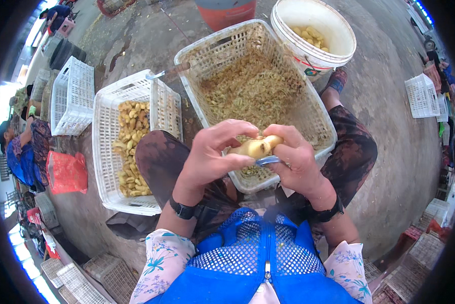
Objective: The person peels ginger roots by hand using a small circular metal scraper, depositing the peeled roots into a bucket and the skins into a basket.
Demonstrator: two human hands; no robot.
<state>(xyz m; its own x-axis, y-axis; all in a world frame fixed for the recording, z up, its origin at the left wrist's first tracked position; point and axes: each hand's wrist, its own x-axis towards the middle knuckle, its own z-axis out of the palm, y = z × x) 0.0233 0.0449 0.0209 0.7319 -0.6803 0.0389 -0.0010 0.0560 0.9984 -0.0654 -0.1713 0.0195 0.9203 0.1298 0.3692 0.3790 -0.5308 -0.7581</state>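
Note:
My left hand [217, 153] is closed around a pale yellow piece of ginger root [252, 148] with a dark spot on it. My right hand [298, 154] grips a small bluish metal tool [269, 160] against the underside of the ginger, its fingers also touching the root's right end. The tool's handle is hidden in the palm, so its exact kind is unclear. Below both hands stands a white slotted crate [187, 83], partly filled with brown and yellowish peelings [252, 88].
To the left, another white crate [100, 147] holds many ginger pieces [132, 152]. A wooden-handled blade [169, 71] lies across the crates' rims. At the far right stands a white bucket [295, 53] with ginger inside, beside a red-and-grey tub [227, 15]. Another person [25, 147] sits far left.

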